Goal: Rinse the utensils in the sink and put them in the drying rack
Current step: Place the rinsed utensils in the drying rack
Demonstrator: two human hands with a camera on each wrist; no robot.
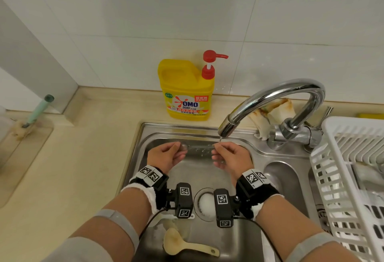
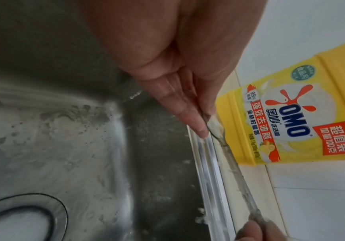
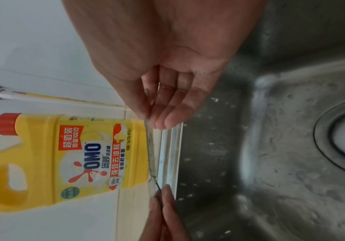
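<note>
Over the steel sink (image 1: 239,241) I hold a metal spoon (image 1: 199,147) level under the faucet spout (image 1: 226,128), from which a thin stream of water falls. My left hand (image 1: 180,150) pinches the bowl end; my right hand (image 1: 216,150) pinches the handle end. In the left wrist view the spoon (image 2: 237,172) runs from my left hand (image 2: 205,120) down to the other hand's fingers (image 2: 254,231). In the right wrist view the spoon (image 3: 151,146) leaves my right hand (image 3: 150,117) toward the left hand's fingers (image 3: 165,210). A beige rice paddle (image 1: 182,243) lies at the sink's near end.
A white plastic drying rack (image 1: 332,178) stands to the right of the sink. A yellow detergent bottle (image 1: 187,89) with a red pump stands behind the sink, against the tiled wall. White foam fills the drain (image 1: 205,203). A rag (image 1: 272,112) lies behind the faucet.
</note>
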